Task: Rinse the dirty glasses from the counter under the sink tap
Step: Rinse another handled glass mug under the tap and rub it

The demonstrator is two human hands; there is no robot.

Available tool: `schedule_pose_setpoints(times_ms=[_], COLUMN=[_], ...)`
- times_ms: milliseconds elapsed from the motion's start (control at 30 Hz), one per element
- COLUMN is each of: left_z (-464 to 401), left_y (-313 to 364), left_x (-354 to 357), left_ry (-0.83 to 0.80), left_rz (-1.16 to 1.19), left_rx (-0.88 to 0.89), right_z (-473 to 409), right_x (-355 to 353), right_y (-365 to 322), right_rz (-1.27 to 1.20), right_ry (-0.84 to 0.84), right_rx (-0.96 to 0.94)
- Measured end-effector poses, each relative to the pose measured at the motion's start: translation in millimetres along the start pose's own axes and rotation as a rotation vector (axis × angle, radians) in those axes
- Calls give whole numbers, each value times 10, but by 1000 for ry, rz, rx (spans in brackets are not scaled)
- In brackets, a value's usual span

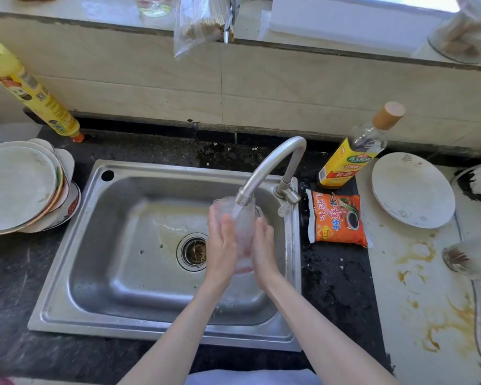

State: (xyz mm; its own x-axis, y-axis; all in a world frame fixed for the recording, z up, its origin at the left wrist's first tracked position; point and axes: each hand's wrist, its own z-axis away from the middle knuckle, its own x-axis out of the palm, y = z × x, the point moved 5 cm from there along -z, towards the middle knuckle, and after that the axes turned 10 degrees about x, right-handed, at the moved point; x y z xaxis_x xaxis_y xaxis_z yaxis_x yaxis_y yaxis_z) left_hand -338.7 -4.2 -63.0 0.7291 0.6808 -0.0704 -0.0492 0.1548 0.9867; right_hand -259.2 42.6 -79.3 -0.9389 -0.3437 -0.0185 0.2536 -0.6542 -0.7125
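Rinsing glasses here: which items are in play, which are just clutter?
In play: glass between left hand and right hand, tap, sink, dirty glass on the counter.
Clutter: plate stack, white plate, sauce packet, oil bottle, yellow bottle.

Glass (pixel 243 232) motion-blurred between hands; second glass (pixel 472 259) cut off right.

An orange sauce packet (pixel 337 218) beside the sink reads "味莼园" and "特鲜酱油" (the lettering on the two yellow-labelled bottles is too blurred to read).
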Motion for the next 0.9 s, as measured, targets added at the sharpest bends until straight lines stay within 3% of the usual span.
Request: schedule_pose_setpoints(times_ms=[233,333,400,533,733,900], left_z=[-78,-119,-126,-50,56,16], left_y=[-86,-89,-90,-61,114,72], left_x=[-177,-181,-207,-160,46,9], left_ry=[164,130,119,72,-139,-83], left_rz=[101,304,294,167,2,-133], left_rx=[-133,-294,-323,-237,-43,40], right_z=[204,232,196,112,37,107], right_x=[157,171,145,162,27,-3], right_y=[-48,-27,-4,-6,-10,-61], right_rz=[381,359,304,240,170,136], right_ry=[-146,-143,-129,-161,10,-158], right_rx=[-297,-352,-317,-243,-170,-130])
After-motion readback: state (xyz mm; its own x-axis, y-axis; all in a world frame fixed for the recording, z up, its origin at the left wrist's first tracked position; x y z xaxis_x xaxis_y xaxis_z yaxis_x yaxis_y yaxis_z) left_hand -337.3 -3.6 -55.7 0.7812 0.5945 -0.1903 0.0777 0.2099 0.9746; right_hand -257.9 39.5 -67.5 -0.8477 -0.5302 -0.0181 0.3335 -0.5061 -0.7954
